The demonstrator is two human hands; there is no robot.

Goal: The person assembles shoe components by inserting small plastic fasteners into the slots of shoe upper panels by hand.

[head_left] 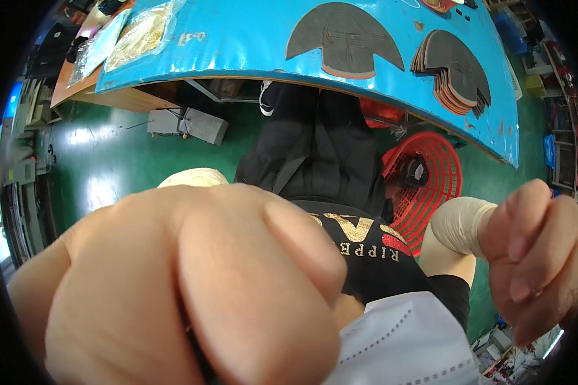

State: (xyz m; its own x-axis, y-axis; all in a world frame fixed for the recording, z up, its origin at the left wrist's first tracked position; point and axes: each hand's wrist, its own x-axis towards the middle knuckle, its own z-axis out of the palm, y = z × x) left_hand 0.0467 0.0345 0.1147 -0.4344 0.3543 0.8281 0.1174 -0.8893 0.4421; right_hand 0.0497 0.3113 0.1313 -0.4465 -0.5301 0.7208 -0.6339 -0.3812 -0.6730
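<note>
My left hand (192, 282) fills the lower left, very near the camera and blurred. Its bent fingers reach toward the lower edge; the fingertips are partly cut off, so what they touch is hidden. Raised at the right side is my right hand (536, 263), its fingers curled in; anything inside them is out of sight. A cream wrap (461, 224) goes around the right wrist or forearm. Neither hand touches the blue table. On it lie a dark grey, notched, rounded flat piece (347, 38) and a stack of similar pieces (453, 70) with orange-brown edges.
The blue-covered table (237, 38) stands ahead, with clear plastic bags (144, 35) at its left end. A red basket (446, 173) holding a dark item sits on the green floor (90, 147). Grey metal boxes (186, 123) lie under the table. Shelves (565, 122) line the right.
</note>
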